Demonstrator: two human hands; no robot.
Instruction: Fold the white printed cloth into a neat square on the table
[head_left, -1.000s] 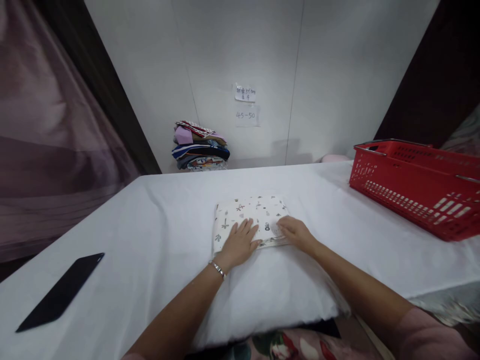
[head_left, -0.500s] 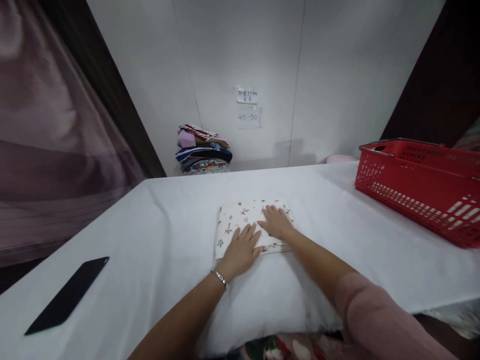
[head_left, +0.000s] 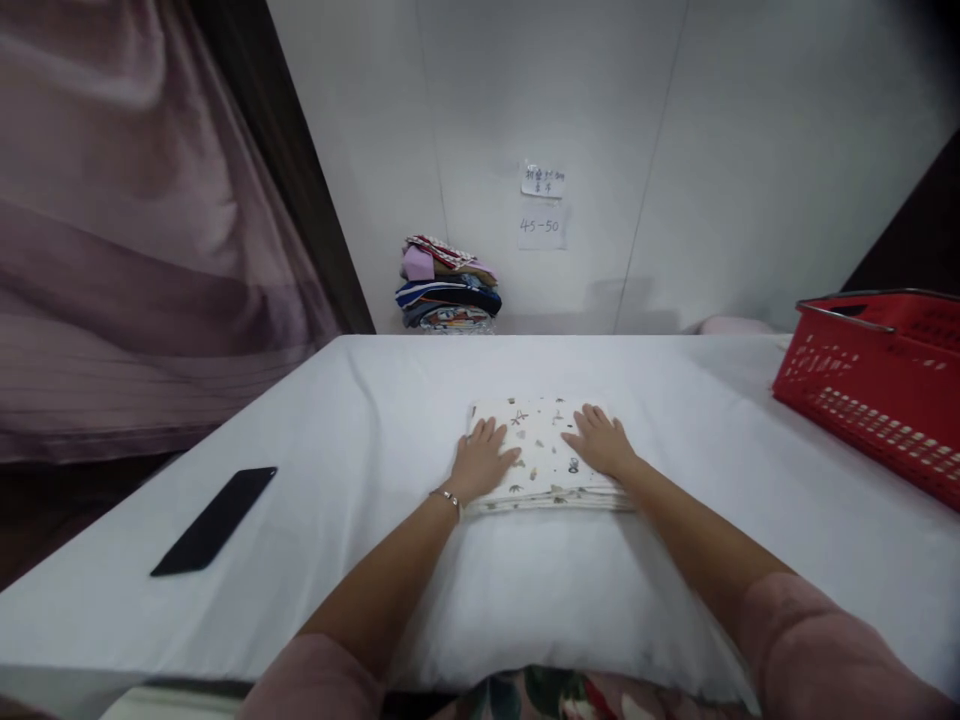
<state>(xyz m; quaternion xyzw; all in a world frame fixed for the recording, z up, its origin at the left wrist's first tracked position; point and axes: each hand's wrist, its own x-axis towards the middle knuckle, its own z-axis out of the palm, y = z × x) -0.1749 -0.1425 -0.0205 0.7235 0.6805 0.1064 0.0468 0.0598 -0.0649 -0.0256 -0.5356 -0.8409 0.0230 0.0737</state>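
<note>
A folded white cloth with small printed figures (head_left: 541, 452) lies in the middle of a table covered by a white sheet (head_left: 375, 420). My left hand (head_left: 481, 462) rests flat on the cloth's left part, fingers stretched out, a bracelet at the wrist. My right hand (head_left: 601, 441) lies flat on its right part, fingers spread. Neither hand grips anything.
A red plastic basket (head_left: 877, 385) stands at the right of the table. A black phone (head_left: 216, 519) lies at the left. A stack of folded clothes (head_left: 448, 288) sits against the far wall under two paper notes (head_left: 541, 205). A mauve curtain (head_left: 135, 240) hangs at the left.
My left hand slid further up onto the cloth's left side, and my right hand moved back to its right side. The view shifted left, so the basket sits nearer the right edge.
</note>
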